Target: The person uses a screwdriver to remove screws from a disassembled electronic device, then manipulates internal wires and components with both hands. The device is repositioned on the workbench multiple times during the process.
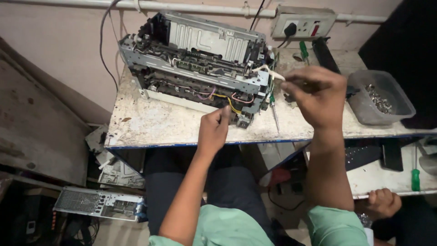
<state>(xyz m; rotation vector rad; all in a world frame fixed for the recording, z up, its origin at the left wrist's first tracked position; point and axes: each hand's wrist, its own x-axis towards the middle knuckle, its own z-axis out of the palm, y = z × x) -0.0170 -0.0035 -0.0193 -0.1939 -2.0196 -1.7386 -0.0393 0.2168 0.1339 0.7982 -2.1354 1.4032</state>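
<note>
A stripped printer chassis (pixel 195 59) with bare metal frame and coloured wires stands on the worn white bench (pixel 150 125). My left hand (pixel 213 130) is curled, and its fingertips touch the chassis front beside a yellow wire (pixel 226 101); whether it pinches the wire is hidden. My right hand (pixel 318 95) is raised to the right of the chassis. Its fingers are closed on a thin white cable (pixel 269 70) that runs back to the chassis's right end.
A long screwdriver (pixel 275 114) lies on the bench between my hands. A grey tub (pixel 364 107) of screws sits at the right, a wall socket (pixel 302 23) behind. A green-handled screwdriver (pixel 415 175) lies on a lower shelf. Another person's hand (pixel 384 202) rests lower right. Metal parts (pixel 98 202) lie on the floor.
</note>
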